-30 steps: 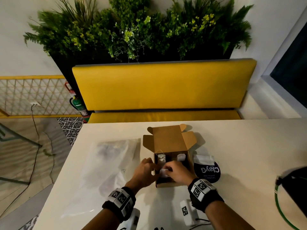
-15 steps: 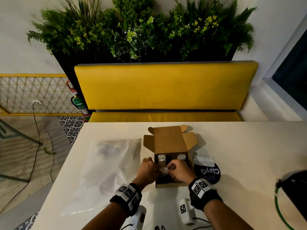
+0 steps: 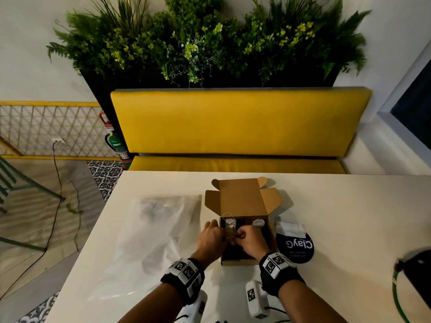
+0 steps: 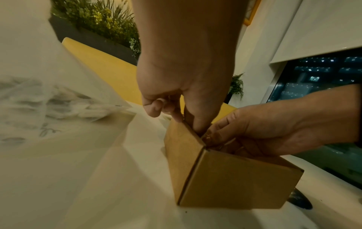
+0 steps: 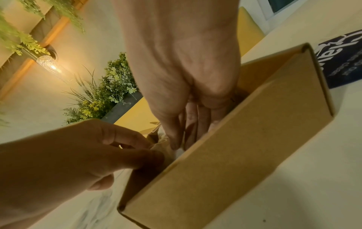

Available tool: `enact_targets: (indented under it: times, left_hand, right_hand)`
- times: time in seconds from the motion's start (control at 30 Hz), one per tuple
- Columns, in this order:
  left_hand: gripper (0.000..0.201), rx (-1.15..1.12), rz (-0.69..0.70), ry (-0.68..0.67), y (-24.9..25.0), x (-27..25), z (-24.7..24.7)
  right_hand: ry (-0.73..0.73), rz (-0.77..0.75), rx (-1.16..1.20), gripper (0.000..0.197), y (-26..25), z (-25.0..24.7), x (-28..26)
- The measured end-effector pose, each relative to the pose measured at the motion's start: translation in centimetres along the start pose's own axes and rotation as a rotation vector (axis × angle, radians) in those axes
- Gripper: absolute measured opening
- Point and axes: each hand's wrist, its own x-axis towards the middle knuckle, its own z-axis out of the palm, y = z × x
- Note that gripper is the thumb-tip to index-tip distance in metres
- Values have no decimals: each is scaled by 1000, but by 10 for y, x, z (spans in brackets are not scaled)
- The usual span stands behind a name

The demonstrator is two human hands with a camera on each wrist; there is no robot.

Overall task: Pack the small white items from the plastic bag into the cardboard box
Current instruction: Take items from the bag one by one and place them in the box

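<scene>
The brown cardboard box (image 3: 270, 231) stands open on the white table (image 3: 349, 206), lid flap up at the back. Two small white wrapped items (image 3: 230, 223) (image 3: 258, 222) sit in its far compartments. Both hands meet over the box's left side. My right hand (image 3: 238, 235) reaches in from above and pinches another small white item (image 5: 162, 147). My left hand (image 3: 221, 231) pinches the same item's wrap at the box's left wall (image 4: 182, 144). The clear plastic bag (image 3: 151, 241) lies flat left of the box.
A dark round "ClayG" pouch (image 3: 295, 245) lies just right of the box. A black object with a green ring (image 3: 415, 276) sits at the table's right edge. A yellow bench (image 3: 240, 122) and plants (image 3: 205, 40) are behind the table.
My left hand has closed in from the box's left wall onto the white item. My right hand has lifted the item slightly toward the box's left edge.
</scene>
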Motion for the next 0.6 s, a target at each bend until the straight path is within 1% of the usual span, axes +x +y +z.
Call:
enact_targets:
  times: [0.07,0.2,0.23,0.33,0.4,0.6]
  left_hand:
    - [32,-17,-17,14,1,1,1]
    - [30,-40,-31,42,4,3,1]
    - [30,-41,-34,48,4,4,2]
    - [30,-42,-26,76,3,4,3]
    - [30,-47,-18,89,2,3,4]
    - [30,-88,-4,92,-2,-1,3]
  right_hand:
    - [21,3,-6,7,1,1,1]
    - [45,37,10,6,1,0,1]
    - [43,44,12,8,1,0,1]
    - [48,59,11,23,1,0,1]
    - [50,62,18,27,2,0,-1]
    - [55,61,69,24,3,-2,-5]
